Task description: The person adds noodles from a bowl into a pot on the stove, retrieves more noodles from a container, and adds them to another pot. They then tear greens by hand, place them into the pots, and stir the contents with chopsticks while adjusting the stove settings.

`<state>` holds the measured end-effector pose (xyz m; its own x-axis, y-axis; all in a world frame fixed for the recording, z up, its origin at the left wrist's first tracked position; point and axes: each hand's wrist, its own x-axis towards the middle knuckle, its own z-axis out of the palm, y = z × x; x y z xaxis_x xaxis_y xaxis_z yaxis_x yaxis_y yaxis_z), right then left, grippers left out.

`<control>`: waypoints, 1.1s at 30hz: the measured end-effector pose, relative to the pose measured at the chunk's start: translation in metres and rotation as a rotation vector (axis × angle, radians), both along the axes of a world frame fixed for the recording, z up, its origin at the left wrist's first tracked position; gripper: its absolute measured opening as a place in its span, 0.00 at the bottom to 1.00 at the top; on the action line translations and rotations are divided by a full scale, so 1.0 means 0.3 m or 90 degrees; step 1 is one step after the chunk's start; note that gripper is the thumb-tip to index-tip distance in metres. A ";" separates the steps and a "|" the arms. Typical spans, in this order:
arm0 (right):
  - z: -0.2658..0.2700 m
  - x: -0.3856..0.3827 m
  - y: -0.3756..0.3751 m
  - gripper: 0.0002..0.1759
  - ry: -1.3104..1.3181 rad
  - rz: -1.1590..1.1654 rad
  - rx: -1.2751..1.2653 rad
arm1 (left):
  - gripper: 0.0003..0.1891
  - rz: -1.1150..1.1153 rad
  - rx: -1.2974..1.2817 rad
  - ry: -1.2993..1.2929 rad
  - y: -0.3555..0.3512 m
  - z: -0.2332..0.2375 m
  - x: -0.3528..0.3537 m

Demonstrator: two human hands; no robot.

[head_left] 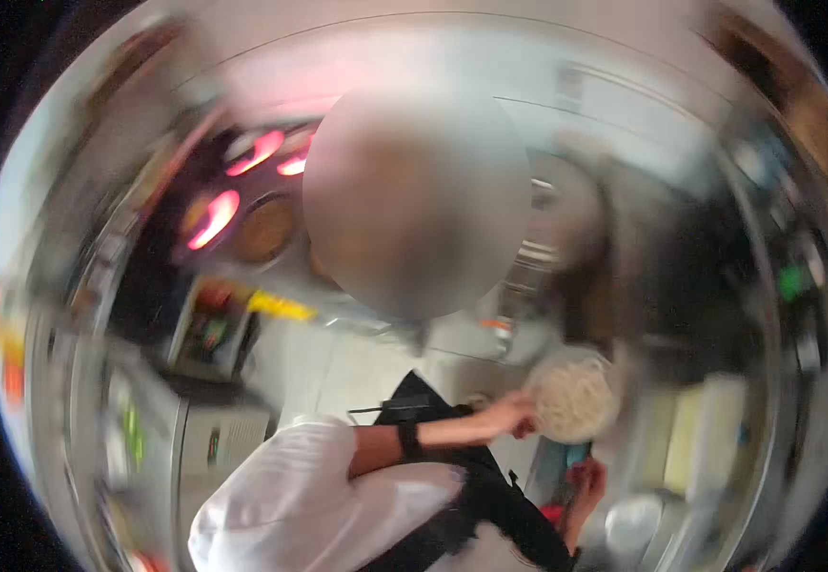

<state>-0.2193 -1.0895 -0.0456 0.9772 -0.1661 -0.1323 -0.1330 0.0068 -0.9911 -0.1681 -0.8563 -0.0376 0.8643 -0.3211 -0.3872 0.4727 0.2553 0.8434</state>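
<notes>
A round bowl [581, 427] full of pale, noodle-like strands sits at the lower right of the middle. At its left rim, my left hand [512, 416] has its fingers closed on the edge; a black band circles that wrist. Just below the bowl is my right hand [584, 481], its fingers smeared by motion. A small red patch and some teal show near it, too blurred to name.
Glowing pink-red lights [214, 219] and a round brown-filled pan [268, 229] are at upper left. A yellow strip [282, 305] lies before them. At right stand pale yellow containers [686, 439] and a shiny round lid [633, 524]. A grey disc covers the upper middle.
</notes>
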 end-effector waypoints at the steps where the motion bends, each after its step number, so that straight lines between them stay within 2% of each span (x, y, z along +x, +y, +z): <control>1: -0.137 -0.014 0.016 0.10 0.015 0.097 0.023 | 0.10 0.064 -0.019 0.003 0.027 0.003 -0.054; 3: -0.437 -0.009 0.017 0.09 0.018 0.308 0.014 | 0.11 0.216 -0.042 0.024 0.113 0.004 -0.175; 4: -0.465 0.010 0.016 0.09 0.011 0.398 0.023 | 0.12 0.313 -0.069 0.100 0.139 0.030 -0.223; 7: -0.561 0.024 0.119 0.12 0.140 0.590 0.108 | 0.10 0.519 -0.062 0.078 0.321 -0.073 -0.453; 8: -0.561 0.014 0.162 0.13 0.189 0.629 0.123 | 0.10 0.580 -0.061 0.046 0.384 0.027 -0.555; 9: -0.543 -0.002 0.212 0.13 0.185 0.667 0.114 | 0.10 0.660 -0.042 0.046 0.441 -0.085 -0.644; 10: -0.471 -0.047 0.285 0.12 0.171 0.692 0.068 | 0.12 0.702 -0.032 0.017 0.508 -0.074 -0.769; 11: -0.350 -0.058 0.404 0.12 0.165 0.711 0.017 | 0.15 0.756 0.003 0.023 0.618 0.025 -0.866; 12: -0.258 -0.121 0.497 0.11 0.151 0.728 -0.027 | 0.16 0.891 0.033 0.022 0.681 -0.021 -0.971; 13: -0.173 -0.189 0.582 0.11 0.135 0.740 -0.070 | 0.13 0.878 0.018 0.077 0.761 -0.017 -1.126; 14: -0.119 -0.263 0.683 0.11 0.121 0.752 -0.113 | 0.13 0.984 0.013 0.067 0.839 -0.053 -1.248; 15: -0.105 -0.320 0.775 0.11 0.105 0.764 -0.155 | 0.12 1.083 0.019 0.065 0.914 -0.082 -1.383; 16: -0.174 -0.300 0.834 0.09 0.200 0.836 -0.095 | 0.12 1.173 0.024 0.072 0.980 -0.116 -1.527; 17: -0.207 -0.324 0.905 0.09 0.198 0.858 -0.105 | 0.11 1.255 0.029 0.078 1.050 -0.147 -1.670; 19: -0.272 -0.412 1.074 0.09 0.048 0.811 -0.228 | 0.11 1.406 0.046 0.092 1.189 -0.202 -1.962; 20: -0.265 -0.476 1.141 0.11 0.038 0.800 -0.263 | 0.10 1.472 0.063 0.107 1.249 -0.222 -2.107; 23: -0.261 -0.653 1.392 0.13 0.123 0.787 -0.282 | 0.12 1.627 0.085 0.138 1.401 -0.270 -2.533; 24: -0.253 -0.735 1.488 0.15 0.080 0.835 -0.346 | 0.13 1.664 0.086 0.143 1.443 -0.283 -2.659; 25: -0.211 -0.807 1.574 0.15 0.083 0.844 -0.352 | 0.10 1.739 0.100 0.108 1.477 -0.275 -2.740; 26: -0.143 -0.888 1.652 0.15 0.056 0.922 -0.357 | 0.10 1.744 0.122 0.101 1.511 -0.316 -2.866; 27: -0.104 -0.948 1.708 0.15 0.031 0.999 -0.359 | 0.12 1.817 0.048 0.107 1.562 -0.268 -2.930; 28: -0.092 -0.989 1.739 0.15 0.039 0.999 -0.372 | 0.09 1.869 0.006 0.031 1.607 -0.291 -3.020; 29: -0.084 -1.023 1.763 0.15 0.026 1.024 -0.360 | 0.08 1.901 -0.011 0.052 1.663 -0.317 -3.118; 31: -0.084 -1.071 1.784 0.14 0.021 1.036 -0.349 | 0.13 1.852 0.022 0.022 1.755 -0.382 -3.290; 33: -0.072 -1.067 1.761 0.13 0.092 1.045 -0.315 | 0.19 1.832 -0.171 -0.186 1.816 -0.398 -3.394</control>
<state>-0.5394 -0.5611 -0.0673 0.1396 0.8684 -0.4759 0.2307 -0.4959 -0.8372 -1.1862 -0.3115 -0.1571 -0.6777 0.5902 -0.4386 -0.6783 -0.2714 0.6828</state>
